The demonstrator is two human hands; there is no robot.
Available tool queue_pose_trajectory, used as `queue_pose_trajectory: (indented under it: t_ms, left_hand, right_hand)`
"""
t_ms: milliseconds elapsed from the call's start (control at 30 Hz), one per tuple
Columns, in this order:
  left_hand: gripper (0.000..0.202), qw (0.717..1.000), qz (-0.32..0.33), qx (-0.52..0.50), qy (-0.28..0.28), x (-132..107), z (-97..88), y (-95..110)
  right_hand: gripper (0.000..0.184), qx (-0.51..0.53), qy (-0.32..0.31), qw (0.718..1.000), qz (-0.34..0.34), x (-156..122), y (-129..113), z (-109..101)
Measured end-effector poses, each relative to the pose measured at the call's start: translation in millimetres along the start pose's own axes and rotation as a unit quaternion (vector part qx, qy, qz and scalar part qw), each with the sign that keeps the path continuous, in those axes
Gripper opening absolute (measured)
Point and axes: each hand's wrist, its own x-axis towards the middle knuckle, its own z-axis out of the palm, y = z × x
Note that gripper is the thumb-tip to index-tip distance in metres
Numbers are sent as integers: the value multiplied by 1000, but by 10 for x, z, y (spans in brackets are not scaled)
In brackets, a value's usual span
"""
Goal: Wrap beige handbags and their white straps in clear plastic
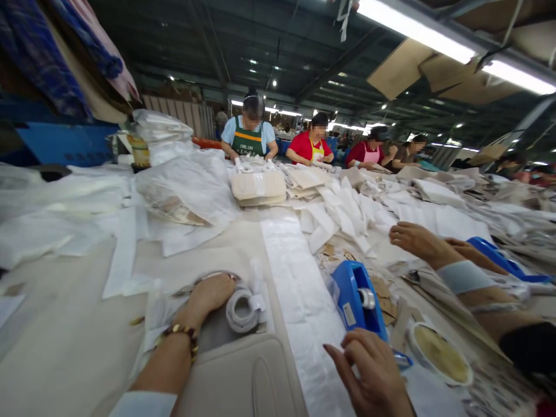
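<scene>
My left hand (211,298), with a beaded bracelet at the wrist, reaches over the small items behind a beige padded piece (243,379). Its fingers bend away from me and are mostly hidden, so what they touch is unclear. Just right of it sits a white roll of tape or labels (241,311). At the lower right hovers my right hand (369,370), thumb and fingers apart, with nothing visible between them. It is beside a long white plastic strip (293,272) and in front of a blue tape dispenser (358,298).
On the right, a co-worker's hands (419,240) reach in over fabric, near another blue dispenser (499,258). A round tub (441,353) stands close by. Stacked beige pieces (258,186) and white bags (186,188) lie farther back. Several people work along the table's far side.
</scene>
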Motion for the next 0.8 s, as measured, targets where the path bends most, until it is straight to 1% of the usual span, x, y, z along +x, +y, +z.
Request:
queue_pose_trajectory:
  t_ms: [33,100,133,200,233,300,433,533,700,800]
  left_hand:
    - [34,1000,-1,9,-17,9,-34,22]
    - [35,999,0,18,-37,20,-90,59]
    - [36,999,-1,19,-41,22,-107,72]
    - [37,999,-1,19,-44,19,-121,84]
    - [37,999,-3,19,-44,15,-120,84]
    - [37,999,-6,13,-43,6,-111,78]
    - [39,999,-33,-8,-35,-10,-112,62]
    - [41,998,-56,-26,-30,-29,-134,53]
    - [38,997,-44,-64,-16,-83,-173,-8]
    - [36,993,-44,-113,1,-130,-219,-66]
  right_hand:
    - [18,14,-24,1000,4,57,-102,130]
    - [7,8,-57,998,-6,130,-211,374]
    - [12,-7,-62,998,-20,150,-227,478]
    - [29,-47,-66,995,-53,172,-213,645]
    - [33,-66,-64,994,-67,179,-198,708]
    - [34,-97,-61,990,-84,192,-174,801]
    - [34,-137,-64,984,-93,221,-177,895]
    - [36,-143,-91,981,-91,230,-189,922]
    - [37,-131,-144,978,-75,223,-215,949]
    - [34,-107,-139,982,-67,209,-264,969]
